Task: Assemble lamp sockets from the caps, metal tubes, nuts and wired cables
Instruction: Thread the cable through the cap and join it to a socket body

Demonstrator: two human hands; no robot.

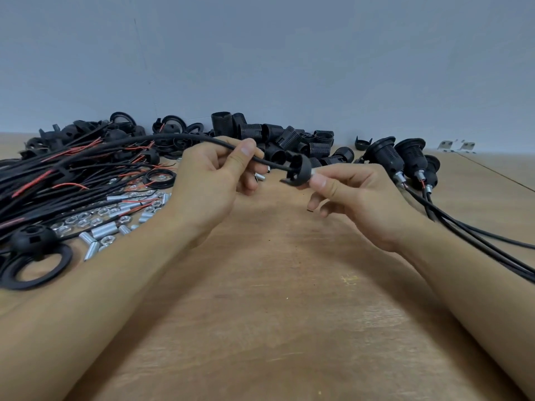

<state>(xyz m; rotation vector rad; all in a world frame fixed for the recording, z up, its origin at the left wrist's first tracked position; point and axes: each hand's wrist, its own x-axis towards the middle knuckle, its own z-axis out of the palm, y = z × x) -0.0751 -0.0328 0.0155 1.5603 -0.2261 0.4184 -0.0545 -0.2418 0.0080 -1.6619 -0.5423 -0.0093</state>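
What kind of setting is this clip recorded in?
Likely a small assembly workbench for lamp sockets: a wooden tabletop against a plain wall, with a pile of wired cables, loose nuts and metal tubes, and finished sockets set aside.

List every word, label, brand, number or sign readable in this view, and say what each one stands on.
None can be read: no print shows on the cap, the cable, the threaded black sockets or the nuts and metal tubes.
The small metal brackets by the wall show dark spots, too small to tell whether holes or marks.
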